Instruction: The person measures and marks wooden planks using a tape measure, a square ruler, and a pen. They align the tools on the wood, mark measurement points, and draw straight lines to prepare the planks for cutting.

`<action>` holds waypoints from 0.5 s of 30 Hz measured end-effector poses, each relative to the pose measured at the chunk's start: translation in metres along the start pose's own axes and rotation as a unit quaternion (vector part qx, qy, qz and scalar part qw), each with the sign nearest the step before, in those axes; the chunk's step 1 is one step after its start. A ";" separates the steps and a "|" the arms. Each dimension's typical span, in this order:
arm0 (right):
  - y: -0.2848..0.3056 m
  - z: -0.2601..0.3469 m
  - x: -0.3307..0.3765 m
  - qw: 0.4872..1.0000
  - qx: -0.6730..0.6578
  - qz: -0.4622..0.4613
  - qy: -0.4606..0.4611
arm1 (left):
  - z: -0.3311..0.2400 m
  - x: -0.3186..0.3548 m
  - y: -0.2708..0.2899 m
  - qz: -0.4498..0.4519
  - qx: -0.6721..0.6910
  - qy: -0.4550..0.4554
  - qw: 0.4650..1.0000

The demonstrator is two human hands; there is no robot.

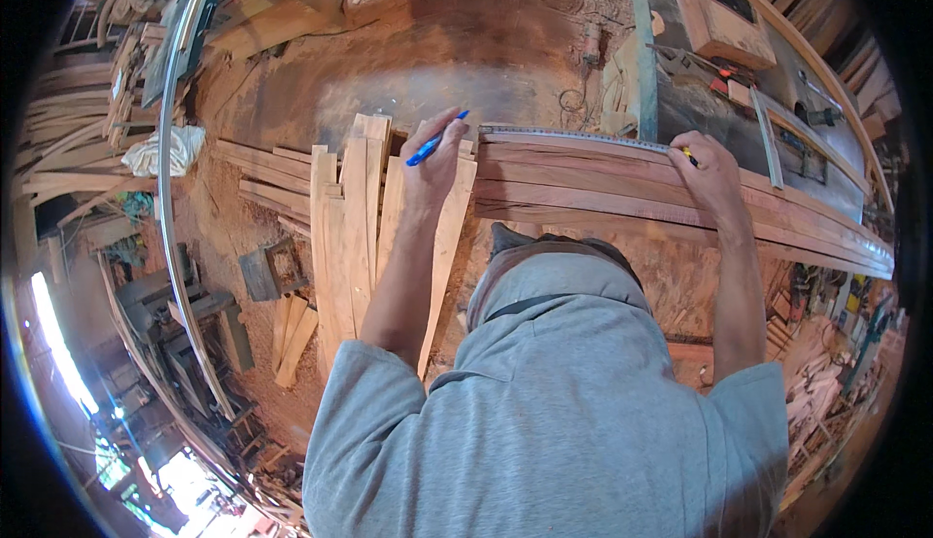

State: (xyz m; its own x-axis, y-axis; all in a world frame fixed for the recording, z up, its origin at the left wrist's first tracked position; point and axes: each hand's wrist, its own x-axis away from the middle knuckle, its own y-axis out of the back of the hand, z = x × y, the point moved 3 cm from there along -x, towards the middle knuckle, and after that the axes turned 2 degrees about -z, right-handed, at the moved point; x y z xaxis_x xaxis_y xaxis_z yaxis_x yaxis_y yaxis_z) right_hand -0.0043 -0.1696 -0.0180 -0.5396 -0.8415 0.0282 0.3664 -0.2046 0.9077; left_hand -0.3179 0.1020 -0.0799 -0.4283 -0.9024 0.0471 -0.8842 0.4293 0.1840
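Two hands work at the stack of long reddish wooden boards (pixel 622 188) that runs from the centre of my view out toward three o'clock. My left hand (pixel 434 164), at about eleven o'clock from the picture's middle, is clenched around a blue plastic pen (pixel 434 142), whose tip sticks out toward one o'clock above the knuckles; the heel of this hand rests at the near end of the stack. My right hand (pixel 709 171), toward two o'clock, presses down on the far part of the top board, and its fingers pinch something small and yellow-black that I cannot make out. Between both hands a long grey metal ruler (pixel 573 137) lies along the upper edge of the top board, touching it.

At nine o'clock from my left hand, a loose bundle of short pale wooden slats (pixel 352 227) lies crosswise, just beside the end of the stack. Farther out at nine o'clock a crumpled white cloth (pixel 163 152) sits on more timber. At one o'clock a dark grey machine table (pixel 700 101) carries a rectangular wooden block (pixel 724 25). Red sawdust covers the floor (pixel 428 62) at twelve o'clock.
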 end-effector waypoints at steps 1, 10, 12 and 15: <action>0.001 0.001 0.000 1.000 -0.007 0.001 -0.008 | 0.005 0.001 -0.002 0.003 0.016 0.008 1.000; 0.002 0.006 0.002 1.000 -0.010 0.000 -0.003 | -0.015 0.009 0.000 0.066 0.049 -0.053 0.995; 0.002 0.004 0.003 1.000 -0.012 0.001 -0.003 | -0.022 0.011 0.001 0.122 -0.031 -0.041 0.991; 0.000 0.002 0.003 1.000 -0.013 0.006 -0.004 | -0.031 0.011 -0.001 0.153 -0.070 -0.093 0.981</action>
State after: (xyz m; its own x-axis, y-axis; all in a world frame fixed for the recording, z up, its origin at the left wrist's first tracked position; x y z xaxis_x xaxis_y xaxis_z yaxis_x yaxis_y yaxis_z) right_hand -0.0072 -0.1708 -0.0171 -0.5409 -0.8400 0.0421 0.3919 -0.2075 0.8963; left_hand -0.3155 0.0901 -0.0488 -0.7081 -0.7040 -0.0555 -0.6799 0.6585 0.3226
